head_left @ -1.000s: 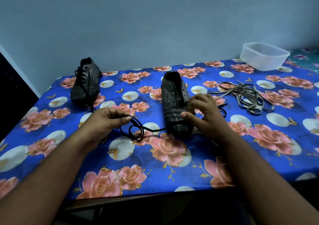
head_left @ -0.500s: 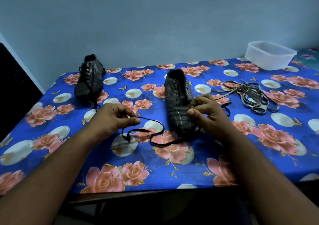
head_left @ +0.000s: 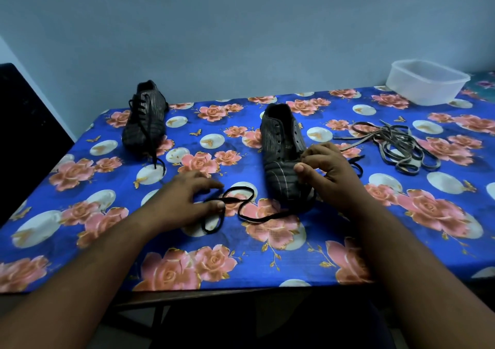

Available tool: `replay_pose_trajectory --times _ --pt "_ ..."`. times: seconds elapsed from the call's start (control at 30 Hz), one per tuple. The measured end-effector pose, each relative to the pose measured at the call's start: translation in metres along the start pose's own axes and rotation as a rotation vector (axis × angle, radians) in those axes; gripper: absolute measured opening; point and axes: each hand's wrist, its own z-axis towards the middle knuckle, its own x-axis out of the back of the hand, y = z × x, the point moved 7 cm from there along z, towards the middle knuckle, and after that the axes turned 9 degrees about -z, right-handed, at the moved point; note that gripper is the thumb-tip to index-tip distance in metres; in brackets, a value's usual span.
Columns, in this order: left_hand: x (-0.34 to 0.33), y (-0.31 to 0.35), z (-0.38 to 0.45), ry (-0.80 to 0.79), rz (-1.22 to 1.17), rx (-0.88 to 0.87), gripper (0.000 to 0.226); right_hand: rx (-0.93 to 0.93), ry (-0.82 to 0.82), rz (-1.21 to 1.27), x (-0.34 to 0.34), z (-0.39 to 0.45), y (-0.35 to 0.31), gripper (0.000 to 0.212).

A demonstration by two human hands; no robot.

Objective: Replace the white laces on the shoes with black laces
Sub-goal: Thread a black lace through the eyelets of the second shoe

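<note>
Lace (head_left: 242,205), black and loose, is seen coiled in loops on the cloth (head_left: 267,265) just left of the near shoe's (head_left: 284,155) toe, one end running under that toe. The near shoe is set near the middle of the cloth, toe toward the person, its eyelets bare. The left hand (head_left: 184,201) is spread over the lace left of the shoe, fingers relaxed; the thumb tip touches or lies just over a strand, and no pinch can be made out. The right hand (head_left: 329,171) is laid against the shoe's right side, fingers curled and thumb raised beside the vamp; whether the lace end is pinched there cannot be told, though a black strand is seen trailing out just right of the hand. A second shoe (head_left: 146,119), already laced in black, is stood well left of the near shoe and further back, its lace ends hanging down onto the cloth. Old laces (head_left: 399,145), greyish in this light, are piled in a tangle right of the near shoe. A clear tub (head_left: 426,83) is placed far right and behind the near shoe.
</note>
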Motion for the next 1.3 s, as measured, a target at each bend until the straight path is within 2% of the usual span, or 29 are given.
replay_pose_trajectory --times 0.13,0.3,0.4,0.5,0.6,0.67,0.8,0.87,1.1,1.3 --pt "0.0 0.016 0.003 0.043 0.007 -0.071 0.008 0.016 0.017 -0.004 0.001 -0.001 0.001 0.04" --pt "0.011 0.009 0.005 0.072 0.037 0.024 0.014 0.0 0.03 -0.011 0.001 0.0 0.004 0.039" --pt "0.031 0.006 0.007 0.165 0.069 0.059 0.019 0.005 0.047 -0.021 0.0 0.001 0.003 0.037" --pt "0.057 0.023 0.014 0.289 0.19 -0.006 0.035 0.002 0.084 -0.031 0.001 0.003 0.004 0.034" --pt "0.076 0.044 0.018 0.413 0.314 -0.052 0.023 -0.015 0.112 -0.026 0.004 0.002 0.006 0.03" --pt "0.077 0.056 0.022 0.45 0.293 -0.069 0.015 -0.023 0.13 -0.029 0.006 0.001 0.006 0.027" --pt "0.05 0.073 0.042 0.306 -0.008 -0.076 0.004 -0.033 0.119 -0.046 0.005 0.002 0.006 0.025" --pt "0.038 0.081 0.052 0.28 -0.07 -0.106 0.005 -0.039 0.108 -0.057 0.005 0.002 0.006 0.03" --pt "0.004 0.104 0.079 0.243 -0.039 -0.242 0.009 -0.106 0.138 -0.08 0.007 0.002 0.01 0.041" --pt "-0.005 0.1 0.087 0.22 -0.026 -0.294 0.009 -0.143 0.147 -0.263 0.007 0.003 0.01 0.044"
